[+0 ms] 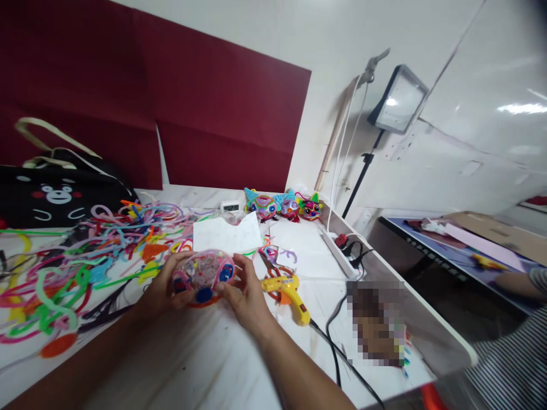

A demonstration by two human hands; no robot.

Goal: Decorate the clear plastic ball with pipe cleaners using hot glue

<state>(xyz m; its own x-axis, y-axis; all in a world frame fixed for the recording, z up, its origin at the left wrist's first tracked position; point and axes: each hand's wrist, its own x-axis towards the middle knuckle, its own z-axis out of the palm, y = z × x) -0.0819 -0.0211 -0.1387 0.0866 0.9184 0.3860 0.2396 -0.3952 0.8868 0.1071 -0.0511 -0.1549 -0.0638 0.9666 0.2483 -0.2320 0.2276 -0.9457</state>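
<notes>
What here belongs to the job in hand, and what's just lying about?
Likely job: clear, pink-edged rounded piece in left hand and right hand; yellow glue gun; multicoloured fuzzy pipe cleaners.

Apparently lying about: black cartoon-face bag; small white digital display.

Black bear-face bag (pixel 64 193), maroon sheet (pixel 226 102) on white wall (pixel 333 40), lamp (pixel 400 99) on stand (pixel 364 165)

Pnk/blu craft (pixel 203 274), yel. glue gun (pixel 291 291)
</notes>
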